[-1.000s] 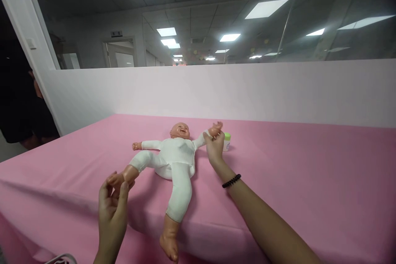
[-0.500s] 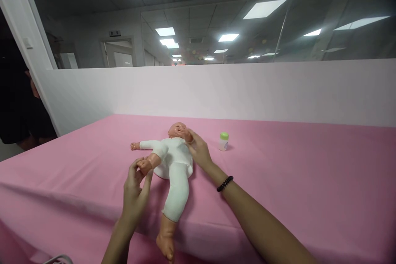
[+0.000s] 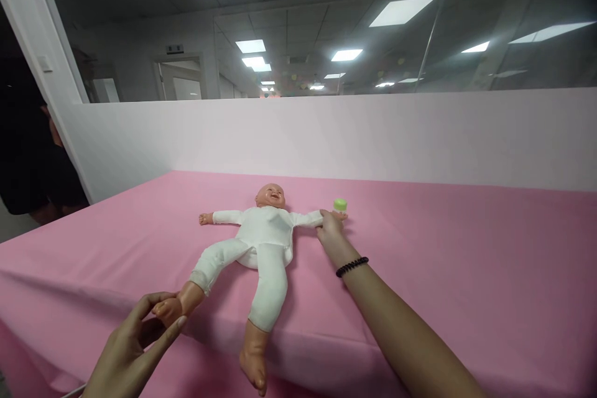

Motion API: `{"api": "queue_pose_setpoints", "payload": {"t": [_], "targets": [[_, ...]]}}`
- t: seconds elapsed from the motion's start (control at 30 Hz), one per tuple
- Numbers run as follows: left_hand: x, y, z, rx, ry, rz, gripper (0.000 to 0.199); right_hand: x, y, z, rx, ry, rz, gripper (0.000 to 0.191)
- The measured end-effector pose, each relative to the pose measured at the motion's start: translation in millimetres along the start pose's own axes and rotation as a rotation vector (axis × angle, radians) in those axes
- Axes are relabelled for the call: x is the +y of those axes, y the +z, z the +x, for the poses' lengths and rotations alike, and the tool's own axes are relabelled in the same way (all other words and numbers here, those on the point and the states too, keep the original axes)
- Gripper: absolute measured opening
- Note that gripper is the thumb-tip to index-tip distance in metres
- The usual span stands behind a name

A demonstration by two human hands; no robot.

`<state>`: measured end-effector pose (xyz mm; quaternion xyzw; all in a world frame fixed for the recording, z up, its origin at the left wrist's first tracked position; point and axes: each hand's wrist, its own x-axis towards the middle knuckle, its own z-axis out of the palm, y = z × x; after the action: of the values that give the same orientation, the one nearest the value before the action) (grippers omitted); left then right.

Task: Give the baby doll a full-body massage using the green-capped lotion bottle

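Observation:
A baby doll (image 3: pixel 267 230) in a white suit lies face up on the pink cloth (image 3: pixel 443 261), its head toward the wall and its arms spread. At the lower left, my left hand (image 3: pixel 140 339) has its fingers and thumb around the doll's foot on that side. My right hand (image 3: pixel 333 235), with a black coiled band at the wrist, grips the doll's other arm near its hand. Just behind that doll hand stands a small bottle with a green lid (image 3: pixel 340 204), its body mostly hidden. The doll's other leg points toward the front edge.
Behind the cloth-covered surface runs a low white wall (image 3: pixel 349 137) with glass above it. A person in dark clothes (image 3: pixel 37 149) stands beyond the white post at the far left. The cloth drops over the front edge.
My left hand has moved down and left with the doll's foot, straightening that leg outward. My right hand has drawn the doll's arm from beside its face out to the right.

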<state>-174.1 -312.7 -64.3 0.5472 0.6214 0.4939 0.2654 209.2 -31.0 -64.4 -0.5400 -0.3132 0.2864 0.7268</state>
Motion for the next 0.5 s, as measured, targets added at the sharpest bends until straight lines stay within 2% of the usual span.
{"api": "queue_pose_setpoints", "payload": {"t": [0.1,0.17,0.27,0.33,0.43,0.5], "targets": [[16,11.7,8,0.089,0.074,-0.035,0.063,-18,3,-15,-0.03,-0.11,0.026,0.065],[31,27.3,20,0.135,0.134,-0.076,0.059,-32,6,-31,-0.134,-0.246,0.028,0.076],[51,59.0,46,0.094,0.225,-0.131,0.05,-43,10,-55,-0.379,-0.471,-0.006,0.072],[58,82.1,65,0.042,0.281,-0.157,0.045,-43,11,-68,-0.548,-0.586,-0.062,0.066],[60,110.8,87,-0.054,0.309,-0.19,0.043,-35,11,-75,-0.747,-0.689,-0.159,0.058],[59,120.6,92,-0.074,0.314,-0.194,0.042,-31,10,-76,-0.815,-0.723,-0.196,0.054]]}}
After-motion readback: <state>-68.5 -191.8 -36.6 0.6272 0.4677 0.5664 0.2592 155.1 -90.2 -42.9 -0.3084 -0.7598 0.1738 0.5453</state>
